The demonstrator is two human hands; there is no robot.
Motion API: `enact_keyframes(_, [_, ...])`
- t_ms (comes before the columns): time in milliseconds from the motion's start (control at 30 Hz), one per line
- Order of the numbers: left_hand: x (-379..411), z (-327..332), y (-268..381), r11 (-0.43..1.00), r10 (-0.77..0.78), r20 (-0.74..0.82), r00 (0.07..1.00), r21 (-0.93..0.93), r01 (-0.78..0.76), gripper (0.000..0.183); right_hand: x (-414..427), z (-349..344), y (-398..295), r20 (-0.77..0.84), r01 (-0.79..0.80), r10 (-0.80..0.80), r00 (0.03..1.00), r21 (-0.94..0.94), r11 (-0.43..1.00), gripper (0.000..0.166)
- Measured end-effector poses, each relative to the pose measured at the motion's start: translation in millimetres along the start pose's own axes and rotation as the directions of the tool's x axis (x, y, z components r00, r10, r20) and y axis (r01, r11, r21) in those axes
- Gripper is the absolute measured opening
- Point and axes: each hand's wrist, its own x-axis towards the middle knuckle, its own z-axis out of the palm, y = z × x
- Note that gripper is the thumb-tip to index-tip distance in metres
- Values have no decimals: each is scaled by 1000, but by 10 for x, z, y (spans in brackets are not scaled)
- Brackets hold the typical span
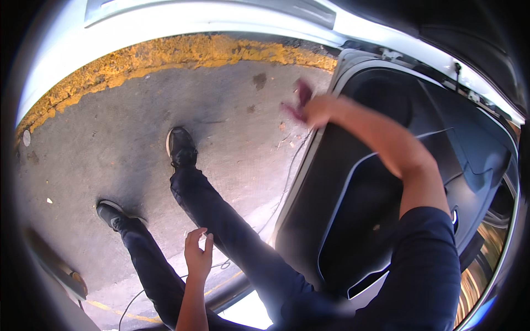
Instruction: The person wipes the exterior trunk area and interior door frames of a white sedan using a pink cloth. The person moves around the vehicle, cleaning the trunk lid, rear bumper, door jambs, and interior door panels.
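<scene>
Toward the upper right, my right hand (pixel 321 111) grips a dark red cloth (pixel 303 97), which sticks out past the fingers and is blurred. The hand is beside the upper edge of an open car door (pixel 339 165), with my forearm reaching across the door's black inner panel. Low in the picture, my left hand (pixel 198 252) hangs over the ground near my trouser leg, fingers curled loosely apart and holding nothing.
A raised kerb with worn yellow paint (pixel 165 53) curves along the top, below a white surface. A thin dark cable (pixel 285 186) runs over the concrete floor (pixel 232 107) beside the door. My black shoes (pixel 182 147) stand on the concrete.
</scene>
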Motion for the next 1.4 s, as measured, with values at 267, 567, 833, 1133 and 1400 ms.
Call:
enact_keyframes(267, [55, -20, -468, 998, -53, -65, 996, -32, 51, 20, -1010, 43, -130, -474, -211, 58, 879, -277, 938, 29])
enact_keyframes(567, [211, 99, -371, 992, -10, -92, 996, -127, -2, 20, -1931, 366, 18, -766, -375, 110, 634, -179, 910, 19])
enact_keyframes(833, [316, 17, -418, 990, -46, -60, 997, -137, 37, 22, -3073, 317, 1047, -728, -629, 619, 297, 338, 700, 36])
enact_keyframes(1133, [485, 108, -219, 976, -5, -46, 999, -219, -5, 19, -2428, 236, 764, -704, -580, 501, 504, 154, 800, 31])
enact_keyframes(1400, [523, 12, -356, 973, -26, -57, 998, -230, 12, 21, -3274, 755, 367, -851, -549, 481, 212, 303, 779, 23])
